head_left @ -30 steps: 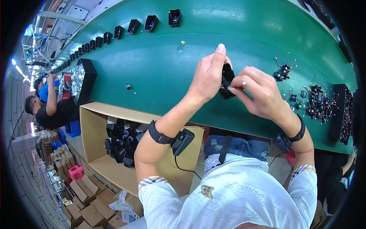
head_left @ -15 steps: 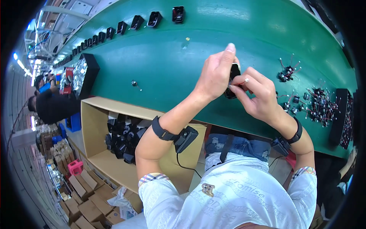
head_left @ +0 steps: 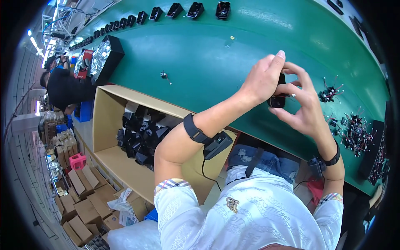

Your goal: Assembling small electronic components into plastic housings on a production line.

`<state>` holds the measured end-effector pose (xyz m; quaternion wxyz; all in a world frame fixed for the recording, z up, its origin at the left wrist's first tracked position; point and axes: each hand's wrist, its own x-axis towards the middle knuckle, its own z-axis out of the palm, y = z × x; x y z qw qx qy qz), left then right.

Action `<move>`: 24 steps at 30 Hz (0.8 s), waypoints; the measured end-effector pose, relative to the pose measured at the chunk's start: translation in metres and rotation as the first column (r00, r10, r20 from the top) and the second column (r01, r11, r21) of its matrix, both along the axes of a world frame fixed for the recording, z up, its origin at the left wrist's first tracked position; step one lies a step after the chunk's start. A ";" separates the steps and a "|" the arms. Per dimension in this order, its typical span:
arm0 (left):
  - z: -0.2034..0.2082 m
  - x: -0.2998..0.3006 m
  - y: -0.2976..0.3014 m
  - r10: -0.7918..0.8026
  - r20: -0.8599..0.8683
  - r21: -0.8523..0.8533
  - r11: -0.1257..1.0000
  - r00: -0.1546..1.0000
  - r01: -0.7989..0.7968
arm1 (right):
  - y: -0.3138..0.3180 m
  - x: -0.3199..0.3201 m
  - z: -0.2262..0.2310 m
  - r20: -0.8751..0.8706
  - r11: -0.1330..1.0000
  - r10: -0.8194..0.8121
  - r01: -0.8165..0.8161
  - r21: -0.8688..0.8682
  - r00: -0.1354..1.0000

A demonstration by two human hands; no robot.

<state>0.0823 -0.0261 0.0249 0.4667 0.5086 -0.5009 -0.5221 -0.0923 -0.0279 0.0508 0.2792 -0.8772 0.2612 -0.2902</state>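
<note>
Over the green table my left hand [head_left: 263, 79] grips a small black plastic case [head_left: 276, 101] from its left side, thumb raised along it. My right hand [head_left: 303, 100] curls round the right side of the same case. Its thumb rests by the near end, and one bent finger reaches over the case's open face. A tiny white connector [head_left: 293, 95] shows beside that finger; whatever it is attached to is hidden by the hand. Fingers cover much of the case, so its inside cannot be made out.
Black cases [head_left: 196, 10] stand in a row along the far side. Small wired parts [head_left: 357, 134] lie heaped at right, near a black tray [head_left: 372, 152]; a single wired part [head_left: 163, 75] lies left. A cardboard box [head_left: 104, 125] of black pieces adjoins the table edge. A co-worker [head_left: 66, 89] is at far left.
The view has swung, so the table things sit further right or lower. Both hands stay at the case; the right hand's fingers have spread more round it, with the thumb lower.
</note>
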 end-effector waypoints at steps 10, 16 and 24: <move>0.032 0.012 0.005 -0.128 -0.259 0.153 0.973 0.957 0.172 | -0.028 -0.020 -0.008 0.449 0.643 -0.071 -0.303 0.703 0.891; 0.026 0.008 -0.001 -0.212 -0.247 0.066 0.970 0.945 0.235 | -0.037 -0.032 -0.017 0.552 0.410 -0.092 -0.474 0.779 0.829; 0.041 0.024 0.000 -0.105 0.118 0.081 0.992 0.987 0.096 | -0.043 -0.021 -0.017 0.466 0.328 -0.174 -0.395 0.858 0.868</move>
